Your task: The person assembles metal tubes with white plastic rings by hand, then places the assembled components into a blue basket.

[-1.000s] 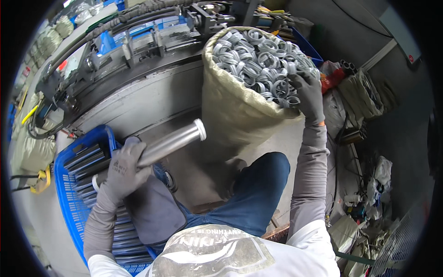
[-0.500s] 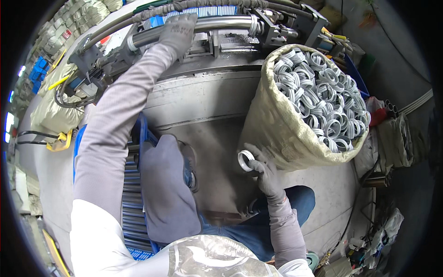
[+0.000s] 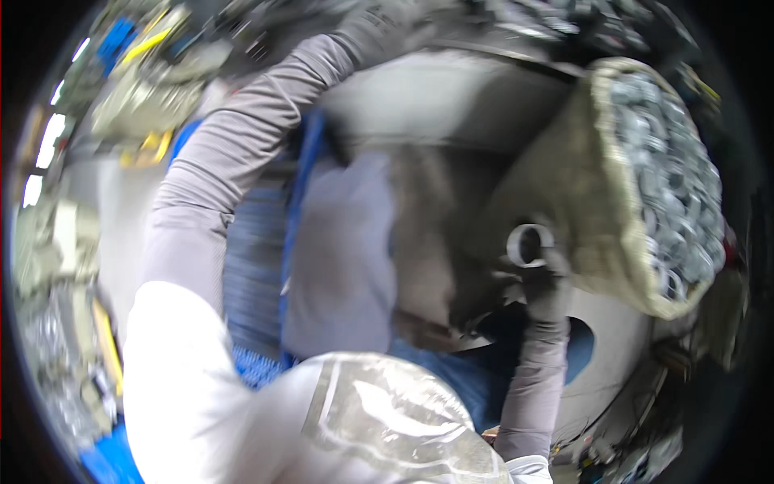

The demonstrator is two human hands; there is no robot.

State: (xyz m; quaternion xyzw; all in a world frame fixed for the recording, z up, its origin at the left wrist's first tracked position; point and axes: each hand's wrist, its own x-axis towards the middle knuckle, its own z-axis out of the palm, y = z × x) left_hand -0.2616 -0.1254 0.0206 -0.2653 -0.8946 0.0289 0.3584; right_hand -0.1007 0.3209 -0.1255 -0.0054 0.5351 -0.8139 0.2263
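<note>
My right hand (image 3: 547, 278) pinches one pale ring (image 3: 512, 244) by its edge, just beside the tall sack (image 3: 592, 226); a slack grip could drop it to the floor (image 3: 609, 355). To my left, the blue basket (image 3: 303, 177) holds what look like rods (image 3: 256, 266), too blurred to be sure. The sack brims with similar grey rings (image 3: 676, 181). Farthest off, my left hand (image 3: 377, 28) is blurred; I can't tell its grip.
</note>
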